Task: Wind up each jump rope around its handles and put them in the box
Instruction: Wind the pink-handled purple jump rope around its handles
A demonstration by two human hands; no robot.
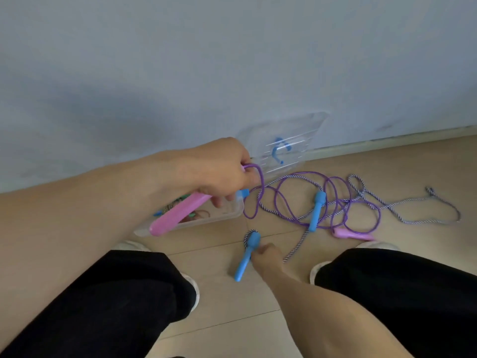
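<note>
Clearly both ropes are lying unwound: the left hand [219, 174] is gripping a pink handle [178, 215], the right hand [265, 254] is pinching a blue handle [246, 254]; nothing wound, boxing pending.

Pale blue wall [232, 60], beige plank floor [232, 319], black trouser legs [116, 306], what look like white shoes [318, 270]

Two ropes loose, box open

Your left hand [219, 171] grips one pink handle [178, 215] over the clear box [232, 213]; its purple cord [284, 197] tangles rightward with the striped rope [402, 202] (blue handles [317, 210] floor-bound).
</note>
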